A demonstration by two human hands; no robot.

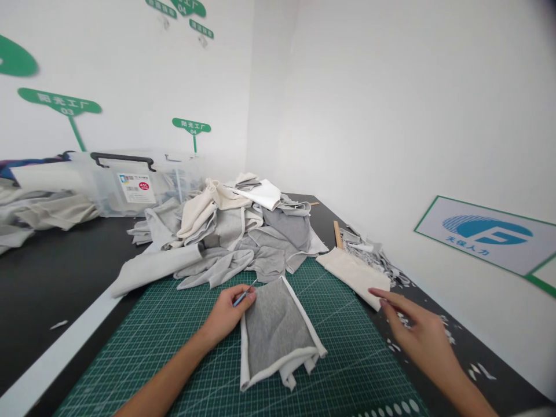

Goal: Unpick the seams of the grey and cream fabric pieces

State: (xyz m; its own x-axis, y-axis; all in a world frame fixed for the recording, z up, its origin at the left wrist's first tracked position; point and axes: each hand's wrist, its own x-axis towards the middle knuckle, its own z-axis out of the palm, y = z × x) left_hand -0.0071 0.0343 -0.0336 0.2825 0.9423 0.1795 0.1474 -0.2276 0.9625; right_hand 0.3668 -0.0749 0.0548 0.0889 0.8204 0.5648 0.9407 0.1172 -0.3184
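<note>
My left hand (pixel 232 313) is closed round a small blue-handled tool with a thin metal tip (pixel 241 297); its exact kind is too small to tell. Its fingertips also meet the upper left edge of a grey fabric piece (pixel 280 330) with rolled white edges, which lies on the green cutting mat (pixel 186 341). Loose strips hang from that piece's near edge. To the right, the thumb and forefinger of my right hand (pixel 417 333) pinch the near corner of a folded cream cloth (pixel 354 272), which rests partly over the mat's edge.
A heap of grey and cream fabric (pixel 260 231) covers the mat's far end. Behind it at left stands a clear plastic box (pixel 104 191) with a black handle. Fabric scraps (pixel 369 249) and a wooden stick (pixel 337 234) lie near the right wall. More cloth (pixel 52 208) sits far left.
</note>
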